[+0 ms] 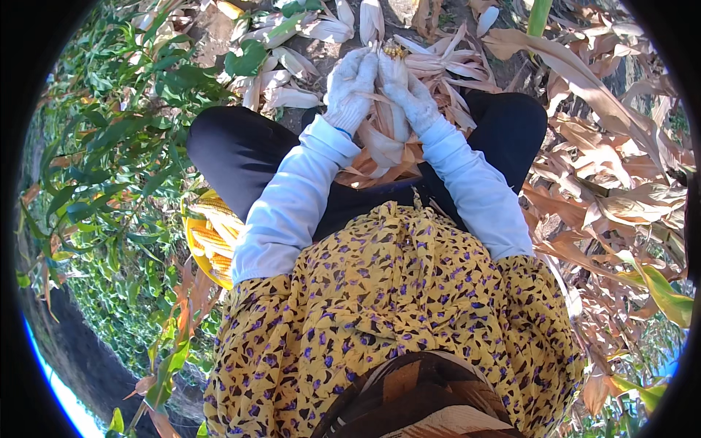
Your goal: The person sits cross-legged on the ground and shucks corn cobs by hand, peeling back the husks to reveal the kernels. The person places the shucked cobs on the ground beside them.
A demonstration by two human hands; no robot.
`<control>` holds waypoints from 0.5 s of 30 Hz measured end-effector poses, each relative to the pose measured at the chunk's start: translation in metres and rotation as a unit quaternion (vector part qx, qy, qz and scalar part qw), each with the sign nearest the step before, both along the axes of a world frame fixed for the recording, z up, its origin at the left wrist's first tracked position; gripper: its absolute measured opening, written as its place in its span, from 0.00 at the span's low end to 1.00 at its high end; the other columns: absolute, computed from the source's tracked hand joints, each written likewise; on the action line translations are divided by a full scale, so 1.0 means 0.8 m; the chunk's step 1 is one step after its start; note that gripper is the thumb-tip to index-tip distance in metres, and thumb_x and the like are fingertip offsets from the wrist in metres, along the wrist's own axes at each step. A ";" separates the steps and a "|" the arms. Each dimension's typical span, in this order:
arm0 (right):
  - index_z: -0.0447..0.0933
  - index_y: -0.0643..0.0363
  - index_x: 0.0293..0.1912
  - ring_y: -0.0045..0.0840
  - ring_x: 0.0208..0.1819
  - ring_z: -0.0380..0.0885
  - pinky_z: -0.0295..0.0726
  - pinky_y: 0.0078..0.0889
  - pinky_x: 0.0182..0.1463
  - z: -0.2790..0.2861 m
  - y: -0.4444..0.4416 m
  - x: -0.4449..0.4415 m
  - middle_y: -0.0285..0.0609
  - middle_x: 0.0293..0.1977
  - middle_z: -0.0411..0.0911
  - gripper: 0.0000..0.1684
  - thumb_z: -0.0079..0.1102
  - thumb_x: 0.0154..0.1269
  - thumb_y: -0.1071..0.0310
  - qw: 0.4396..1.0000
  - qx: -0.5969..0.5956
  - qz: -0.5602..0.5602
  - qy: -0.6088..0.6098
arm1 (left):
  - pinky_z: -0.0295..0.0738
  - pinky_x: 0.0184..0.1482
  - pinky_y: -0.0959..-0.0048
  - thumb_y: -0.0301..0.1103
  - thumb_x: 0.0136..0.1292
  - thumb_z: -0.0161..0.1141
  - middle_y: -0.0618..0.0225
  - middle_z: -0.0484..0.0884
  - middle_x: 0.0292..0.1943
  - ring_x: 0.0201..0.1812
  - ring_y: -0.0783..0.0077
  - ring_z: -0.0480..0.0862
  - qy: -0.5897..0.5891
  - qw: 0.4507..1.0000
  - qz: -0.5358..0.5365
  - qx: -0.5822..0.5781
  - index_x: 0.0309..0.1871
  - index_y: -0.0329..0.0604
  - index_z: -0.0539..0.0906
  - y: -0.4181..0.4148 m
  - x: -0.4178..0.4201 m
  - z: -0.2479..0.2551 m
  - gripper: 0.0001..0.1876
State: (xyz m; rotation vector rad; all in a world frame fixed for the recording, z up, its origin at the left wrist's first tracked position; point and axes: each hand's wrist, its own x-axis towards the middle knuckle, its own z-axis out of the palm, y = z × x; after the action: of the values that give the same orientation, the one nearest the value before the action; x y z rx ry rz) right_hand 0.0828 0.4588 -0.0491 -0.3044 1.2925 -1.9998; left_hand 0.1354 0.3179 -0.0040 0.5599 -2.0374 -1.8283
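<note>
Both my hands wear whitish knit gloves and meet above my crossed legs. An ear of corn (393,52) with pale dry husk sits between them, its yellow kernels showing at the far tip. My right hand (417,101) is closed around the husked part of this ear. Against its far end rests my left hand (350,82), fingers bent at the husk; the glove hides what its fingertips pinch. Loose dry husks (383,145) hang below the hands and lie between my legs.
Several unopened ears in husk (293,97) lie on the soil beyond my left knee. A yellow container (191,241) of bare corn cobs stands beside my left thigh. Green leafy plants (126,131) grow at left; dry corn leaves (591,191) cover the right side.
</note>
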 end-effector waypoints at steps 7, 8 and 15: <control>0.67 0.65 0.67 0.25 0.57 0.76 0.74 0.28 0.63 0.000 0.000 0.000 0.42 0.57 0.77 0.38 0.71 0.62 0.61 0.998 -0.033 0.003 -0.045 | 0.76 0.49 0.76 0.39 0.73 0.59 0.69 0.83 0.45 0.43 0.80 0.79 0.046 0.987 0.020 0.154 0.52 0.37 0.81 0.006 0.000 0.012 0.15; 0.67 0.65 0.67 0.25 0.56 0.76 0.74 0.28 0.64 0.001 -0.001 0.000 0.42 0.57 0.77 0.38 0.71 0.63 0.62 0.998 -0.037 0.000 -0.056 | 0.75 0.49 0.77 0.38 0.73 0.59 0.71 0.82 0.45 0.44 0.80 0.79 0.058 0.994 -0.006 0.098 0.52 0.37 0.82 0.001 0.001 0.006 0.13; 0.68 0.64 0.67 0.25 0.58 0.75 0.73 0.28 0.65 0.007 0.003 0.000 0.42 0.58 0.76 0.38 0.71 0.62 0.61 0.999 0.020 0.044 0.011 | 0.77 0.45 0.77 0.37 0.75 0.56 0.71 0.83 0.40 0.41 0.80 0.80 0.013 0.991 0.049 0.126 0.50 0.39 0.83 0.002 -0.007 -0.005 0.12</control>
State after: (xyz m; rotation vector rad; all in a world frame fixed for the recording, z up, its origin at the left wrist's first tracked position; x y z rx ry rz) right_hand 0.0827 0.4611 -0.0437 -0.3579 1.3082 -1.8996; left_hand 0.1298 0.3193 -0.0076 0.6882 -1.7408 -2.0341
